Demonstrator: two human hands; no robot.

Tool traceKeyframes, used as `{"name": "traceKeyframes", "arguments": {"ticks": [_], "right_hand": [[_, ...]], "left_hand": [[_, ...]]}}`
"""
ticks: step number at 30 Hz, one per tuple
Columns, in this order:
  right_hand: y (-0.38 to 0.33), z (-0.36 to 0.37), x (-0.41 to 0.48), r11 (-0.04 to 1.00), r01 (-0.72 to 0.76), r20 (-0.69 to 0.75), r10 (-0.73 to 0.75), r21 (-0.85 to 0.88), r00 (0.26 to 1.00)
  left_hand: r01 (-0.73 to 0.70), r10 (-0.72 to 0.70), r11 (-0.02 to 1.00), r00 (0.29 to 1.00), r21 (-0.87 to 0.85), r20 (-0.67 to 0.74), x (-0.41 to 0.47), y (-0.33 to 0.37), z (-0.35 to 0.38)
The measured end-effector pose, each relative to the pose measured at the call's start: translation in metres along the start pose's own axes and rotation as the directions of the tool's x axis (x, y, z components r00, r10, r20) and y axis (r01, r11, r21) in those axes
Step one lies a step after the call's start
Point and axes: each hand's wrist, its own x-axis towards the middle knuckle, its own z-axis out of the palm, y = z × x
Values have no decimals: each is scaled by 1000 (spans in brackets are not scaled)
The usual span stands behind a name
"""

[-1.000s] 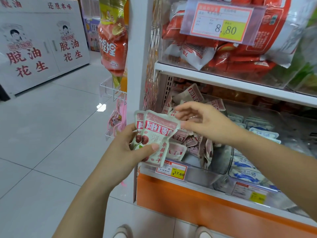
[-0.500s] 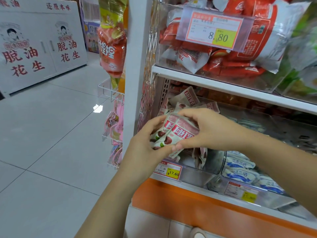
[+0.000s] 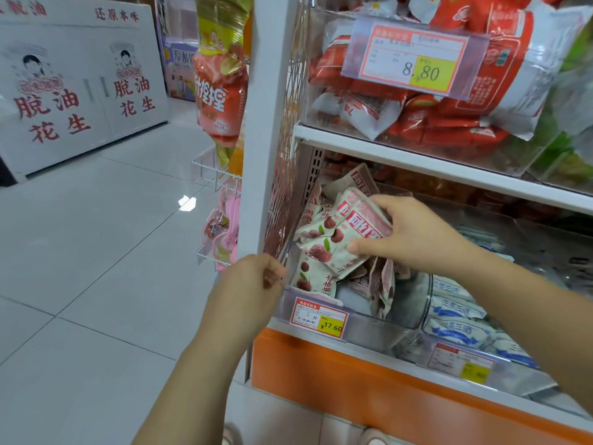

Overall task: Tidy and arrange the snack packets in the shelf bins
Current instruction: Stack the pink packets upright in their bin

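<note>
My right hand grips a bunch of pink packets over the bin's left corner, left hand curled empty at its front-left edge; next, lay them flat.

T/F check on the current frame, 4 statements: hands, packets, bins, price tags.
1. The right hand holds a stack of pink-and-white packets over the left bin. True.
2. The left hand also holds packets. False: it holds none and sits at the bin's front left corner.
3. The tag on that bin reads 8.80. False: it reads 17.60; the 8.80 tag is on the shelf above.
4. The neighbouring bin on the right holds blue-and-white packets. True.
</note>
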Motion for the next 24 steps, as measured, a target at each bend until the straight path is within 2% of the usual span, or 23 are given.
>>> {"name": "traceKeyframes", "arguments": {"ticks": [5, 7, 13, 16, 18, 22, 24], "right_hand": [[12, 25, 7, 984, -31, 185, 64, -176, 981], [15, 46, 17, 965, 7, 226, 54, -263, 973], [25, 78, 48, 919, 61, 332, 78, -389, 940], [34, 85, 48, 886, 124, 379, 62, -446, 923], [33, 87, 47, 880, 147, 466, 92, -451, 880], [32, 63, 52, 948, 55, 574, 142, -312, 807], [32, 60, 52, 953, 45, 507, 118, -298, 854]], "left_hand": [[-78, 70, 990, 995, 118, 70, 0, 1, 5], [-79, 67, 987, 994, 143, 83, -1, 2, 9], [-66, 72, 955, 997, 290, -12, 2, 9, 17], [-68, 92, 950, 994, 303, -65, 5, 11, 22], [-68, 101, 953, 990, 294, -97, 5, 11, 25], [-76, 125, 949, 982, 305, -143, 8, 9, 28], [-60, 116, 948, 980, 314, -163, 10, 7, 31]]}}
